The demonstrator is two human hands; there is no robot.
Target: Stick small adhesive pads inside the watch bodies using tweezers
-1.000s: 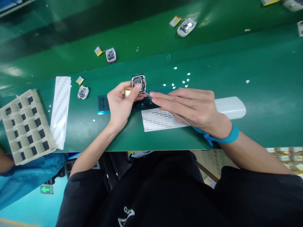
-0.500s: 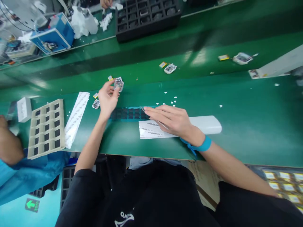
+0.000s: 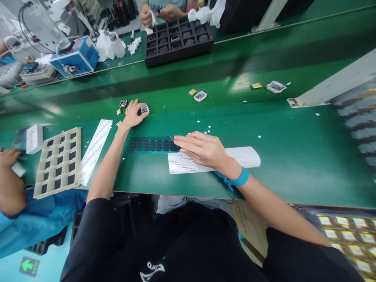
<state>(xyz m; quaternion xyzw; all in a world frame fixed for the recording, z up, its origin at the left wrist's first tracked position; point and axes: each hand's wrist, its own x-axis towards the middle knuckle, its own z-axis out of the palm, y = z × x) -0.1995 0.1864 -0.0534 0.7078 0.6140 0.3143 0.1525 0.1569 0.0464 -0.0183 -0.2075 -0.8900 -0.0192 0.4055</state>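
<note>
My left hand (image 3: pixel 132 115), reaching forward over the green surface, grips a small white-rimmed smartwatch housing (image 3: pixel 145 109) between thumb and fingers. Circuit parts show inside the housing. In my right hand (image 3: pixel 207 149) is a pair of tweezers (image 3: pixel 172 138), partly hidden by the fingers. Their tips are over the right end of a blue-green strip (image 3: pixel 152 145) with rows of black pads. Under the right hand lies a white printed sheet (image 3: pixel 179 163). A similar housing (image 3: pixel 123 103) with a yellow-edged battery (image 3: pixel 118 111) lies just left of my left hand.
Further housings (image 3: pixel 200 96) (image 3: pixel 276 87) with batteries lie along the back strip. To the left are a beige compartment tray (image 3: pixel 76 156), a printed white strip (image 3: pixel 96 150) and a co-worker's arm (image 3: pixel 11 188). A black tray (image 3: pixel 179 55) and another person's hands (image 3: pixel 169 12) are beyond.
My left hand has moved forward and lowered the housing from a raised, tilted position toward the green surface. My right hand stays over the strip. The camera view has shifted.
</note>
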